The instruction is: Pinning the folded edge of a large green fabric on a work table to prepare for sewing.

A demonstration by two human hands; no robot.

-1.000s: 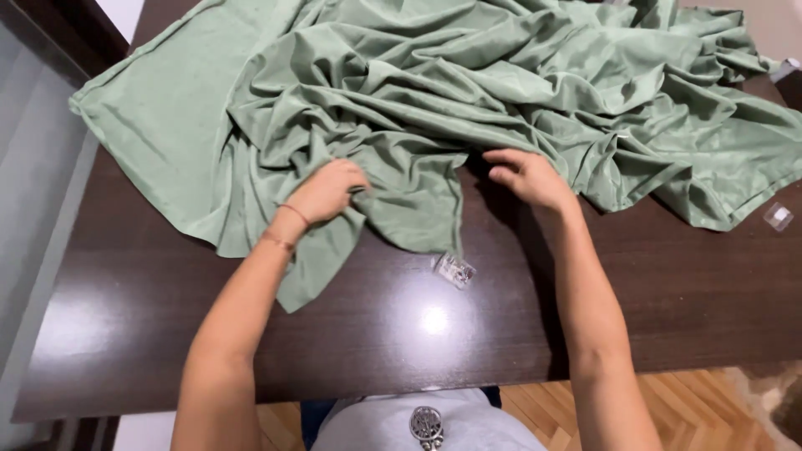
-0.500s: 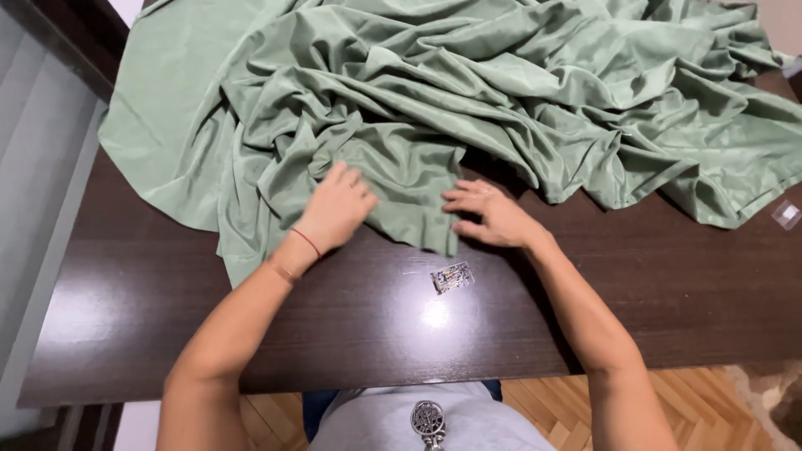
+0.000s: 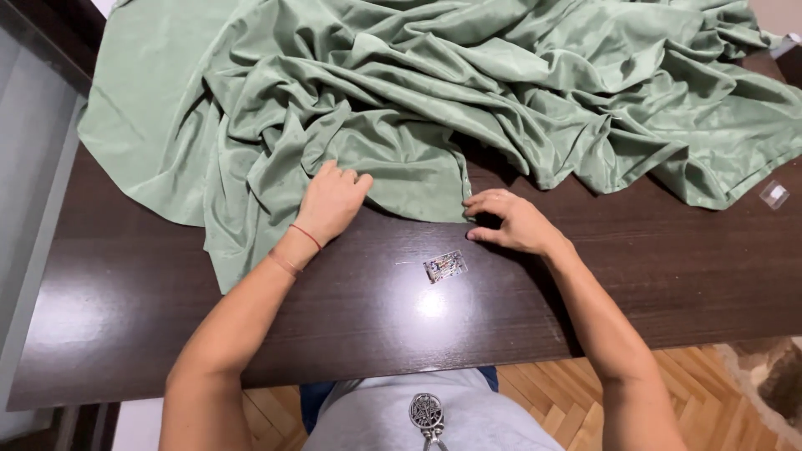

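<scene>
Cloth covers most of the far half of the dark wooden surface (image 3: 125, 317): a large sage-green fabric (image 3: 468, 92), flat only at its far left and heaped in deep folds across the middle and right. At the left, a loose flap of it hangs down toward the near edge.

Just right of that flap, the left hand (image 3: 332, 203) lies palm down on the near hem, fingers together and flat, pressing the cloth rather than gripping it; two thin bands circle the wrist. A small folded section between the two hands looks smoothed, with a straight near edge.

Further right, the right hand (image 3: 511, 221) sits at the corner of that section, fingers curled and tips drawn together at the hem; whether it actually pinches the cloth or only touches it I cannot tell.

Near the hands, on the bare wood, lies a small flat packet (image 3: 445, 266), apart from the cloth. At the far right rests a little clear plastic piece (image 3: 774, 194).

Judged from this, the work is early: one near edge is aligned and flattened, while the bulk of the fabric remains crumpled and unsorted.
</scene>
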